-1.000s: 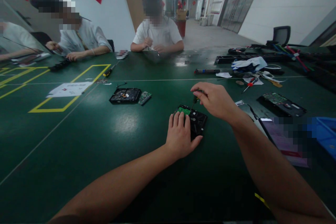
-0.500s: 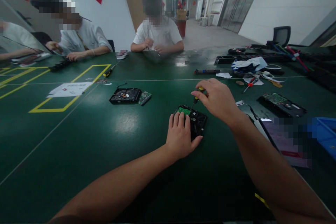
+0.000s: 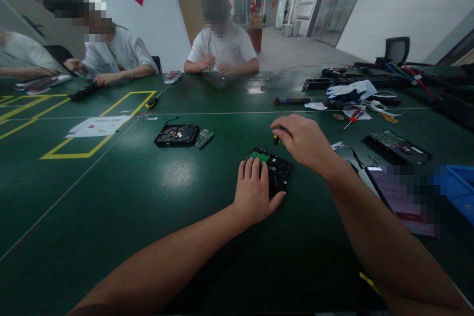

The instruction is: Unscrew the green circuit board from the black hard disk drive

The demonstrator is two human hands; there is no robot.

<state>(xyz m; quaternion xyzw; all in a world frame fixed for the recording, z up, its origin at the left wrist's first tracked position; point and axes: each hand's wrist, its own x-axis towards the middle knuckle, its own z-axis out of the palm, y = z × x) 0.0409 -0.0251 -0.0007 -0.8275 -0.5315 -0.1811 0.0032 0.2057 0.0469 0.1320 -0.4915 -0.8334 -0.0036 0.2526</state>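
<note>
A black hard drive with a green circuit board lies on the green table in front of me. My left hand presses flat on its near left part, fingers stretched over the board. My right hand is closed round a small screwdriver with a yellow and black handle. The screwdriver stands nearly upright, its tip down on the drive's far edge.
A second opened drive and a loose circuit board lie to the left. Another drive, a red-handled tool, cloths and cables crowd the right. A blue bin stands at the far right. Other people sit working across the table.
My right hand dipped slightly and turned on the screwdriver handle, so less of the yellow handle shows. My left hand and the drive stayed put.
</note>
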